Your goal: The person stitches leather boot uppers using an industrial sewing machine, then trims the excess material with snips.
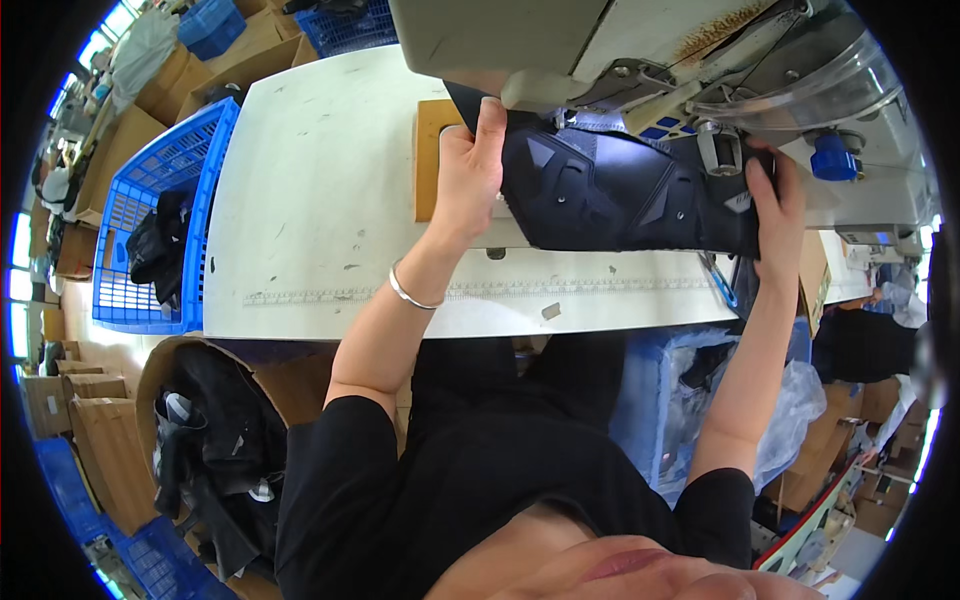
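My left hand [474, 165], upper centre, is at the left end of a black panel [620, 200]; fingers partly hidden, can't tell if clamped. My right hand [778, 205], upper right, is closed on the panel's right end. Panel sits upper centre-right, under the sewing machine [500, 40] head. Yellow-brown block [427, 180] just beside left hand, on white table [320, 180]. Blue-handled tool [719, 284] right of centre, below panel. Blue crate [207, 220] far left, black pieces inside.

Panel [620, 205]: black, marked with gray triangles
Desk [320, 180]: white, scuffed dark
Crate [140, 326]: bright blue lattice
Block [427, 170]: mustard yellow
Machine [490, 45]: pale gray, stained rust-brown
Bangle [402, 291]: silver
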`<state>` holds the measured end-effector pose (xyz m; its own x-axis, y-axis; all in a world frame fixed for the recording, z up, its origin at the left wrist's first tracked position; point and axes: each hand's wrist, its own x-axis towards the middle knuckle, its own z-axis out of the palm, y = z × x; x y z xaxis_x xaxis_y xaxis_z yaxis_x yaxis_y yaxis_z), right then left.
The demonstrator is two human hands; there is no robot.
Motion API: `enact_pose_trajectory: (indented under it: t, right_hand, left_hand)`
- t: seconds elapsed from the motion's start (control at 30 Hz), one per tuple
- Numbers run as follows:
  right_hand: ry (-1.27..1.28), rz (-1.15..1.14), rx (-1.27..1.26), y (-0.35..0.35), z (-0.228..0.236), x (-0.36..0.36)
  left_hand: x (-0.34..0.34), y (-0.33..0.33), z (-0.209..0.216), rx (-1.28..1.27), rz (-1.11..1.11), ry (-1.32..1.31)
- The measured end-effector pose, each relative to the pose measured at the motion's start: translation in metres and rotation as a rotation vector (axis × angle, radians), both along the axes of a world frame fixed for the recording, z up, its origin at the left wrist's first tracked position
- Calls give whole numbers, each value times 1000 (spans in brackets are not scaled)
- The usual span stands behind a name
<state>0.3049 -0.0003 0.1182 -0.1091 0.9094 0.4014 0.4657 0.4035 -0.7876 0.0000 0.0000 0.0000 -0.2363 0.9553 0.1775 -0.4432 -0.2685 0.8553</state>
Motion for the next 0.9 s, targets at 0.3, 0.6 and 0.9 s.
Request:
enact_pose_trajectory:
  t: [0.3,0.6,0.9]
  right_hand:
    - [-89,-24,310,-28,-13,-14]
    - [-36,-34,280,-26,-13,-12]
    - [-62,-55,275,-23,-12,-9]
  left_hand:
    - [3,6,22,-12,-72,-110]
    - [3,8,13,-4,-62,-79]
    - [6,2,22,-31,-93,-85]
